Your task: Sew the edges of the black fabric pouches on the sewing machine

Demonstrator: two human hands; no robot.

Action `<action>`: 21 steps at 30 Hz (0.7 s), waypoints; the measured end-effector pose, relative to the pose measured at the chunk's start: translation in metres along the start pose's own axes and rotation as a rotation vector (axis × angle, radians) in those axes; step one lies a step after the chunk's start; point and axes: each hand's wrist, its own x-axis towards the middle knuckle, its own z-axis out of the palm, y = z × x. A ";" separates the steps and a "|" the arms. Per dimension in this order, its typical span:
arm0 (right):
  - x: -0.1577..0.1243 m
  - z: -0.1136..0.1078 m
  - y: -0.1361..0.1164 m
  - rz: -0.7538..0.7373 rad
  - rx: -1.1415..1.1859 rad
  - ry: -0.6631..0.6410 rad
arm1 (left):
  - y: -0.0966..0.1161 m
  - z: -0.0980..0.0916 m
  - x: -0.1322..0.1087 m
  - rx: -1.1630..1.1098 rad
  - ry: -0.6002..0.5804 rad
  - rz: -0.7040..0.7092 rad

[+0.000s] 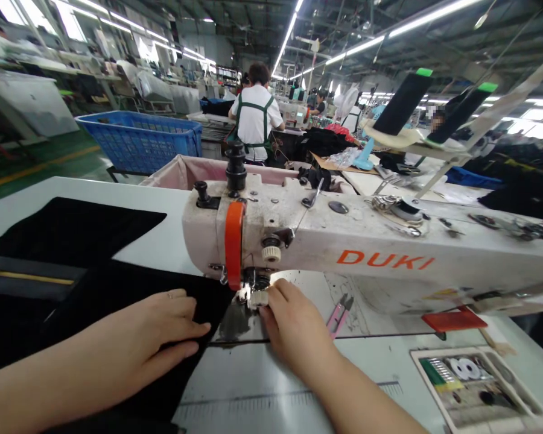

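The long sewing machine arm (366,241) crosses the table (253,377) from the middle to the right and closes the way to the far side. Under it there is a low gap, but the pink snips (338,316) lie in it, and the right hand (294,325) fills its left end at the presser foot (257,296). The near strip of table between the hands is bare. On the left the black fabric (72,241) lies flat under the left hand (149,337), with free room above. A tray (475,389) takes the near right corner.

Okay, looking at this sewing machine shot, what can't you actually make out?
Head view:
- Presser foot: mostly hidden behind the right hand.
- Black fabric: cut off by the left edge, partly under the left hand.
- Pink snips: lower part hidden behind the right hand.
- Tray: contents too small, corner cut by the bottom edge.
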 end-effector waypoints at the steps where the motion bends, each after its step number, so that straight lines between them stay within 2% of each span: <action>1: 0.001 0.003 0.001 0.011 -0.020 0.003 | 0.003 0.000 -0.002 0.019 -0.026 0.039; 4: 0.002 0.008 0.004 -0.015 -0.060 0.003 | 0.014 0.006 -0.008 0.055 -0.009 0.103; 6: -0.001 0.010 0.004 -0.104 -0.042 0.011 | 0.023 0.016 -0.010 0.057 0.027 0.104; 8: -0.006 0.010 0.004 -0.248 0.002 0.023 | 0.032 0.028 -0.009 0.055 0.067 0.066; 11: -0.015 0.010 0.001 -0.423 0.054 0.038 | 0.040 0.046 -0.007 0.091 0.160 -0.061; 13: -0.018 0.010 -0.002 -0.453 0.062 0.044 | 0.039 0.054 -0.006 0.111 0.189 -0.104; 15: -0.020 0.010 -0.005 -0.448 0.063 0.042 | 0.033 0.058 -0.008 0.093 0.169 -0.093; 21: -0.019 0.016 -0.010 -0.412 0.058 0.051 | 0.006 0.057 -0.003 0.005 0.108 -0.051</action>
